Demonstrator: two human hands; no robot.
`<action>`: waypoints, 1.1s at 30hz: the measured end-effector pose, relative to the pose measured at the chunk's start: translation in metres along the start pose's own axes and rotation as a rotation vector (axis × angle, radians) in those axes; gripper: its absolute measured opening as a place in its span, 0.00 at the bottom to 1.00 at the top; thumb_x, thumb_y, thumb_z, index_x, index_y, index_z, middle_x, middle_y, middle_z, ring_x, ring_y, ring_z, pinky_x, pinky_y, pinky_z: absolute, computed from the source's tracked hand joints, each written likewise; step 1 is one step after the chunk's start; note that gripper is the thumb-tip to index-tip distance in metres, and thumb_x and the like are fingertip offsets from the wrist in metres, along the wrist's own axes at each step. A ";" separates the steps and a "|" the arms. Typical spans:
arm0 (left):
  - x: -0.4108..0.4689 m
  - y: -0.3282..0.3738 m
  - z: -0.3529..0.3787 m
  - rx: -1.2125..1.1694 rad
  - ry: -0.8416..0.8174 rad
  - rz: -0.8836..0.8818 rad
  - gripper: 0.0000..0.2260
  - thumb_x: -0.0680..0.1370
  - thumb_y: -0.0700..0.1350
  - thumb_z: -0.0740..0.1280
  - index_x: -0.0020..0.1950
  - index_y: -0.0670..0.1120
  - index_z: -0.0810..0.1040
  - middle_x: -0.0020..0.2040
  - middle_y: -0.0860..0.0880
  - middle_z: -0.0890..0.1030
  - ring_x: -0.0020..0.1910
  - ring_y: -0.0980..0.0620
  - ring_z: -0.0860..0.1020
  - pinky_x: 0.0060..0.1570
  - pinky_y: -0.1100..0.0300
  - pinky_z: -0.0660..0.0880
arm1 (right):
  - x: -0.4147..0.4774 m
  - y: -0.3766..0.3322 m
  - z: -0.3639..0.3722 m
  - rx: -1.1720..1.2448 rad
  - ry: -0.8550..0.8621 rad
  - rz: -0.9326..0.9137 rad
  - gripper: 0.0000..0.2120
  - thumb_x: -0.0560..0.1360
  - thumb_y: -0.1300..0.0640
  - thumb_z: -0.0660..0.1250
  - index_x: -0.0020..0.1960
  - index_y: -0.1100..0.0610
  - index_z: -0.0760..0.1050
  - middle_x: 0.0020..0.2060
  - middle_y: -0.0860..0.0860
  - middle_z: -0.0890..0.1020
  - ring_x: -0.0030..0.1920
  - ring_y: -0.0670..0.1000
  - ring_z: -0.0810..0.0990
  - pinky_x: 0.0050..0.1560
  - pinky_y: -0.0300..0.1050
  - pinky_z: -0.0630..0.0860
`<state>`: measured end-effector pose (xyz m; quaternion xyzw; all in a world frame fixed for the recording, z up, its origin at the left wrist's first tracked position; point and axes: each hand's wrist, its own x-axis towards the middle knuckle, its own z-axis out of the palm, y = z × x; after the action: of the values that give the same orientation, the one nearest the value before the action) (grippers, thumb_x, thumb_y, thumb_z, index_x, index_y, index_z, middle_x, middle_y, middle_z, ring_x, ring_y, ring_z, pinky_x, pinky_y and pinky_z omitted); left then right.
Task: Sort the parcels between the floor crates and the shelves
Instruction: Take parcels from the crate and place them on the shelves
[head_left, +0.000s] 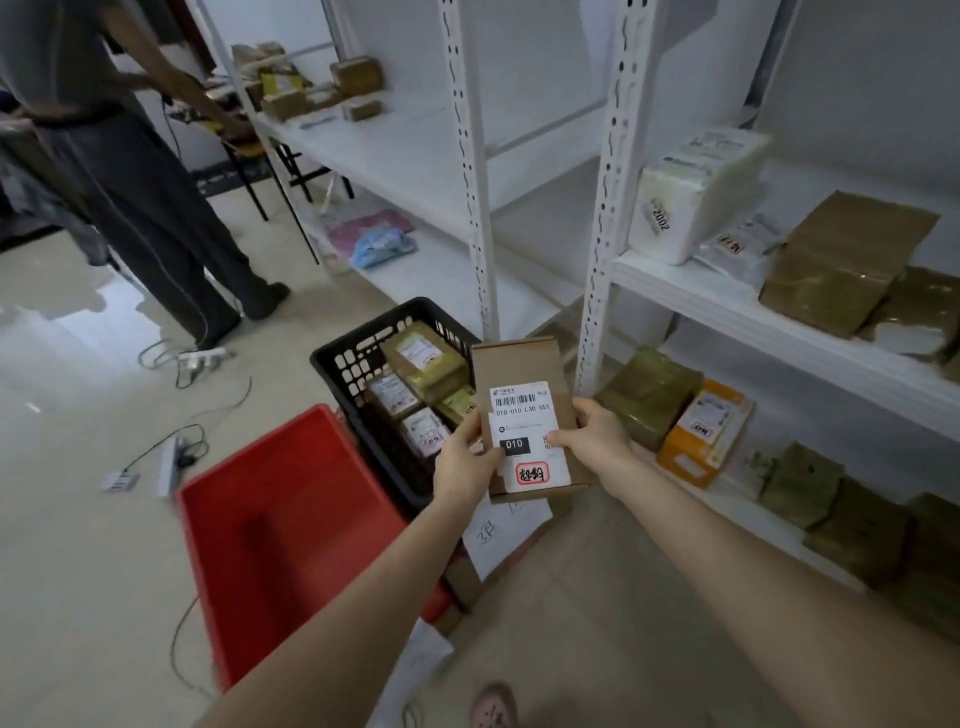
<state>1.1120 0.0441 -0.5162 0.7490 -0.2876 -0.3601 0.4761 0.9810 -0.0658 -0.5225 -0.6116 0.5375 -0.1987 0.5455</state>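
White shelves (675, 291) to my right, black crate (332, 364) and red crate (291, 519) on the floor. Left grip (465, 460) and right grip (597, 431) both pinch a cardboard parcel (519, 371) up by the black crate, label (527, 431) facing me. Reading it, I guess; next, pick its shelf.

Dim indoor light, floor (78, 332) glare left, soft blur, wide-angle bending at edges.
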 end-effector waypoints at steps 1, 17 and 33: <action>0.007 -0.007 -0.004 -0.002 0.018 -0.023 0.23 0.75 0.36 0.66 0.67 0.55 0.73 0.58 0.55 0.81 0.51 0.55 0.81 0.49 0.51 0.81 | 0.010 0.002 0.010 -0.020 -0.023 0.008 0.32 0.69 0.65 0.73 0.70 0.56 0.68 0.60 0.53 0.80 0.49 0.51 0.80 0.46 0.46 0.78; 0.219 -0.083 -0.073 -0.030 0.150 -0.374 0.22 0.77 0.42 0.66 0.70 0.52 0.69 0.56 0.53 0.80 0.44 0.57 0.80 0.35 0.64 0.75 | 0.226 -0.021 0.173 -0.309 -0.279 0.150 0.22 0.74 0.59 0.69 0.66 0.54 0.72 0.56 0.52 0.81 0.37 0.43 0.79 0.36 0.40 0.77; 0.297 -0.137 -0.080 0.041 0.449 -0.658 0.19 0.76 0.41 0.64 0.66 0.45 0.68 0.59 0.47 0.78 0.51 0.47 0.80 0.49 0.49 0.78 | 0.329 0.018 0.270 -0.360 -0.525 0.190 0.18 0.69 0.59 0.72 0.57 0.53 0.74 0.53 0.51 0.80 0.49 0.51 0.79 0.52 0.48 0.77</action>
<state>1.3596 -0.0929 -0.6981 0.8706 0.0719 -0.3148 0.3713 1.3103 -0.2277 -0.7392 -0.6756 0.4596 0.1157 0.5647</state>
